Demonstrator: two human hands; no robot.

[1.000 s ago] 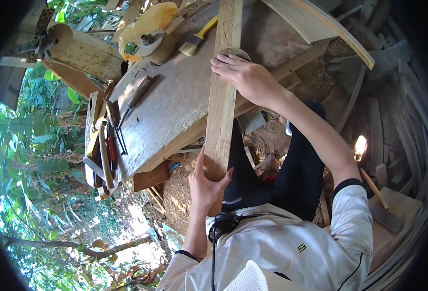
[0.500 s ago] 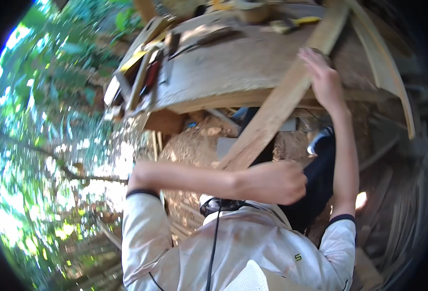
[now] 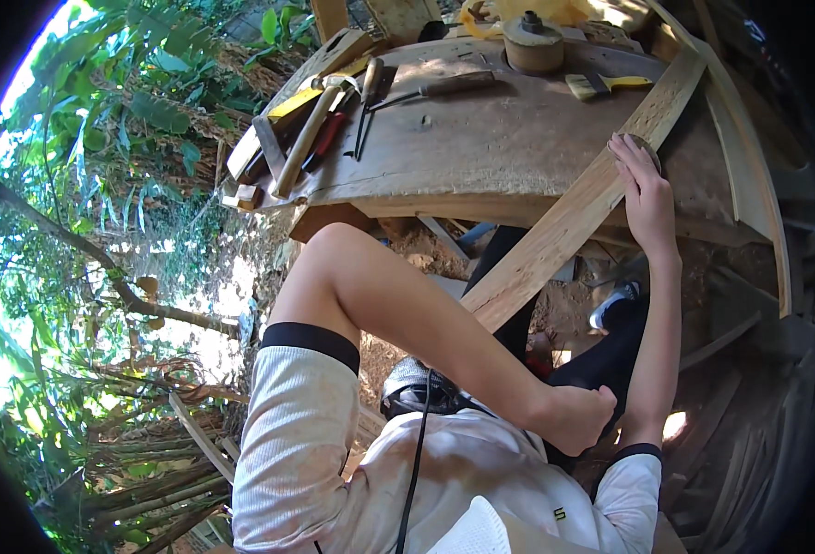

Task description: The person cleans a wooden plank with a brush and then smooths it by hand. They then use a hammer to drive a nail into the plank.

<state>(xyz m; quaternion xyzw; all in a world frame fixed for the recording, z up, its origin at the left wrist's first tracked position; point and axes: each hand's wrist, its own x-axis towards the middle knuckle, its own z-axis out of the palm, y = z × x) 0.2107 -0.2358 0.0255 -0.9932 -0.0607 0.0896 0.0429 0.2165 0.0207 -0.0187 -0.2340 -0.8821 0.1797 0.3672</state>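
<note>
We are in an open-air woodworking shop: a wooden tabletop carries a hammer, a paintbrush and part of a plank, with green plants close by.

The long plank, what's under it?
Under the far part of the plank is the workbench. Below its near part, a dark trouser leg shows. The strip right beneath the plank is covered, so I can't tell if anything small lies there.

At centre, the left forearm hides the lower end of the plank; right of centre, the left hand has its palm out of sight.
</note>
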